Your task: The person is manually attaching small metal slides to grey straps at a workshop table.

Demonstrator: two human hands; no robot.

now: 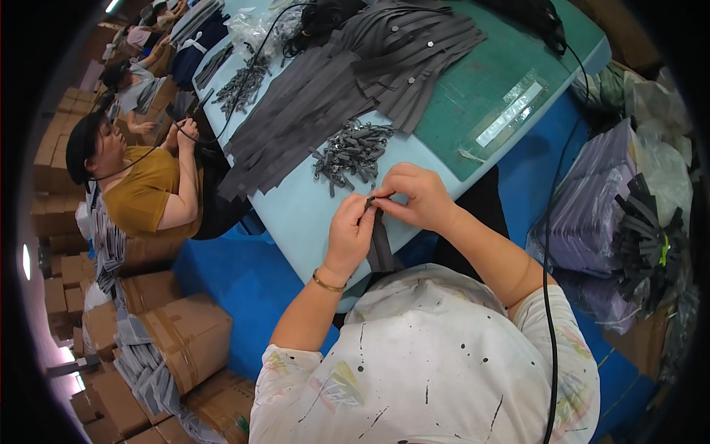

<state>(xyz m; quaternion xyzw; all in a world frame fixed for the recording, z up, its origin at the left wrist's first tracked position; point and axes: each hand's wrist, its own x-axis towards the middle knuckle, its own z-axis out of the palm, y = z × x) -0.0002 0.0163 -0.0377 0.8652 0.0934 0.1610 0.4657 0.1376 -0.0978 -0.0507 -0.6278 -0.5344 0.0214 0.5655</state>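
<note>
My left hand (349,235) and my right hand (420,197) meet over the near edge of the light blue table (292,222). Both pinch the upper end of a flat dark grey strap (380,248), which hangs down toward my lap. Something small and dark shows between the fingertips, too small to make out. Just beyond my hands lies a pile of short grey fabric tabs (353,152) with shiny metal bits. Farther off, long dark grey straps (310,103) are spread in overlapping rows, a few with round, light-coloured pieces on them.
A green mat (473,140) covers the table's right side. Another pile of tabs (242,87) lies far left, near a seated person in a mustard shirt (151,189). Cardboard boxes (188,337) stand at left, plastic-wrapped stacks (584,200) at right. A black cable (548,296) hangs at right.
</note>
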